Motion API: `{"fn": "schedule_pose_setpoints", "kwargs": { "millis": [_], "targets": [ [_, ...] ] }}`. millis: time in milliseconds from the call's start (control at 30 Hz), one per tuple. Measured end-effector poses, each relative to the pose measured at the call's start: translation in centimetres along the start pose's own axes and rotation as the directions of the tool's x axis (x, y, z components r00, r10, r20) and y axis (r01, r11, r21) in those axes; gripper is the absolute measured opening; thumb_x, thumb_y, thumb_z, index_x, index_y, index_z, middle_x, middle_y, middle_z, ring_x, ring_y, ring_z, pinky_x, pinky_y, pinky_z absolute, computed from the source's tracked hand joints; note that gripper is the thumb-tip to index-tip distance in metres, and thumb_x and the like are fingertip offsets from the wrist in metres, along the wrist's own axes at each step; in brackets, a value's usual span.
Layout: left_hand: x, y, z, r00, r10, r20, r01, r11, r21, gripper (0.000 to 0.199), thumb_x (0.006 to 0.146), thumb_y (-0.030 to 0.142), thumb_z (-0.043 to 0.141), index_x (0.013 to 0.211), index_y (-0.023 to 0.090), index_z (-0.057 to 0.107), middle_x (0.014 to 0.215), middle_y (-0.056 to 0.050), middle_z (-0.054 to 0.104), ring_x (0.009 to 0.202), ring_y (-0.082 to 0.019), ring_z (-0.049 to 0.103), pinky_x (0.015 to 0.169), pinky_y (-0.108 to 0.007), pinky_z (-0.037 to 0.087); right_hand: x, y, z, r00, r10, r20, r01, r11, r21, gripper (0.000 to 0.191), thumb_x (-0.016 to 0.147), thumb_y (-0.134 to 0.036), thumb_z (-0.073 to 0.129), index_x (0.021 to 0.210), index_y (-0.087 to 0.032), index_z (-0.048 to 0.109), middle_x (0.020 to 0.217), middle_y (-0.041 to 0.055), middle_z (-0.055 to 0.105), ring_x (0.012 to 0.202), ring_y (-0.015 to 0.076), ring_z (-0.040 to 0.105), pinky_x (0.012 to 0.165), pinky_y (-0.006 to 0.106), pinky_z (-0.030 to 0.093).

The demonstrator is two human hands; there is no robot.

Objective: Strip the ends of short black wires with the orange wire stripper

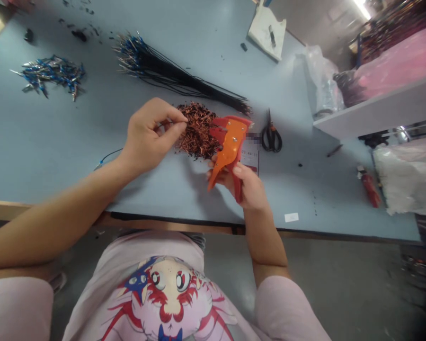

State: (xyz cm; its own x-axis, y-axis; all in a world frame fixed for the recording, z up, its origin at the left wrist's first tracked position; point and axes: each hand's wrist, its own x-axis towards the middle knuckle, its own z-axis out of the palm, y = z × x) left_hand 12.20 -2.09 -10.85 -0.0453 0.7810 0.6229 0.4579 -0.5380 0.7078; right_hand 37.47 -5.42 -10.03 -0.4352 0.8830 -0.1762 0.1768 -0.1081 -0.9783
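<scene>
The left hand pinches a thin dark wire narrowly between thumb and forefinger, its tip reaching toward the jaw end of an orange-and-red plastic automatic wire stripper. The right hand wraps closely around the stripper's handles and holds the tool upright at the middle of the frame. Between the hands, a loose heap of cut copper-coloured wire scraps lies on a pale blue workbench, just under the left fingertips and touching the stripper's jaw end.

The bench's front edge runs just below both hands, with open bench to the left of the left hand. To the right, black-handled steel scissors lie near the stripper, with a blurred paper slip partly under the tool. At upper centre, a long bundle of black wires with blue-and-silver ends fans across the bench, and a scattered pile of blue-and-silver crimp terminals lies at upper left.
</scene>
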Motion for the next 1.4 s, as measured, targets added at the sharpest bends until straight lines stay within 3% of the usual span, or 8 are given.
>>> {"fn": "schedule_pose_setpoints", "kwargs": {
  "millis": [100, 233, 333, 600, 900, 1033, 1400],
  "targets": [
    [-0.3, 0.7, 0.4, 0.999, 0.04, 0.025, -0.038, 0.996, -0.076, 0.006, 0.089, 0.02, 0.065, 0.084, 0.023, 0.067, 0.078, 0.0, 0.066, 0.074, -0.013, 0.06, 0.058, -0.028, 0.045, 0.0, -0.3, 1.4, 0.991, 0.111, 0.068, -0.118, 0.988, 0.1, 0.047, 0.096, -0.048, 0.032, 0.11, -0.014, 0.061, 0.099, 0.0161, 0.072, 0.077, 0.0256, 0.07, 0.069, 0.048, 0.061],
    [-0.7, 1.4, 0.5, 0.995, 0.003, 0.098, -0.002, 1.0, -0.015, 0.009, 0.091, 0.023, 0.061, 0.083, 0.022, 0.064, 0.076, 0.0, 0.064, 0.067, -0.012, 0.057, 0.057, -0.028, 0.046, -0.6, -0.7, 2.2, 0.972, 0.174, 0.155, -0.216, 0.923, 0.319, 0.045, 0.088, -0.058, 0.057, 0.106, -0.017, 0.062, 0.094, 0.0109, 0.07, 0.074, 0.0226, 0.068, 0.072, 0.046, 0.062],
    [-0.8, 1.6, 0.6, 0.991, -0.031, 0.132, 0.032, 0.999, -0.01, 0.011, 0.09, 0.024, 0.06, 0.08, 0.021, 0.063, 0.073, -0.001, 0.063, 0.064, -0.012, 0.055, 0.056, -0.027, 0.045, -1.0, -0.8, 2.1, 0.966, 0.173, 0.194, -0.238, 0.888, 0.394, 0.045, 0.085, -0.057, 0.064, 0.106, -0.018, 0.061, 0.092, 0.0091, 0.067, 0.073, 0.0212, 0.066, 0.073, 0.047, 0.062],
    [-1.1, 1.5, 0.8, 0.989, -0.056, 0.136, 0.066, 0.995, -0.073, 0.007, 0.088, 0.022, 0.061, 0.083, 0.02, 0.066, 0.074, -0.001, 0.065, 0.063, -0.012, 0.055, 0.055, -0.027, 0.044, -1.0, -0.8, 1.9, 0.968, 0.113, 0.224, -0.187, 0.92, 0.345, 0.042, 0.091, -0.057, 0.053, 0.107, -0.018, 0.056, 0.091, 0.0082, 0.063, 0.07, 0.0203, 0.064, 0.071, 0.049, 0.061],
    [-1.3, 1.2, 1.0, 0.985, -0.02, 0.169, 0.036, 0.995, -0.091, 0.009, 0.09, 0.02, 0.059, 0.09, 0.02, 0.068, 0.082, -0.001, 0.07, 0.067, -0.012, 0.061, 0.057, -0.025, 0.047, -0.9, -0.9, 1.9, 0.948, 0.163, 0.273, -0.29, 0.794, 0.534, 0.041, 0.085, -0.052, 0.067, 0.106, -0.016, 0.064, 0.089, 0.0059, 0.064, 0.073, 0.0189, 0.065, 0.072, 0.044, 0.062],
    [-1.3, 1.2, 1.1, 0.987, -0.028, 0.158, 0.05, 0.989, -0.139, 0.011, 0.088, 0.017, 0.059, 0.088, 0.02, 0.069, 0.081, -0.001, 0.07, 0.067, -0.011, 0.06, 0.058, -0.024, 0.047, -0.8, -0.5, 1.8, 0.934, 0.122, 0.335, -0.311, 0.738, 0.599, 0.042, 0.086, -0.051, 0.068, 0.106, -0.014, 0.067, 0.091, 0.0054, 0.064, 0.076, 0.0174, 0.066, 0.074, 0.04, 0.062],
    [-1.3, 1.4, 1.1, 0.992, -0.023, 0.121, 0.038, 0.991, -0.128, 0.01, 0.084, 0.017, 0.058, 0.082, 0.02, 0.067, 0.074, -0.001, 0.065, 0.061, -0.011, 0.053, 0.054, -0.025, 0.041, -1.0, -0.3, 1.8, 0.934, 0.074, 0.351, -0.292, 0.724, 0.625, 0.037, 0.09, -0.045, 0.067, 0.109, -0.013, 0.067, 0.093, 0.0054, 0.065, 0.079, 0.0176, 0.068, 0.076, 0.039, 0.061]
  ]
}}
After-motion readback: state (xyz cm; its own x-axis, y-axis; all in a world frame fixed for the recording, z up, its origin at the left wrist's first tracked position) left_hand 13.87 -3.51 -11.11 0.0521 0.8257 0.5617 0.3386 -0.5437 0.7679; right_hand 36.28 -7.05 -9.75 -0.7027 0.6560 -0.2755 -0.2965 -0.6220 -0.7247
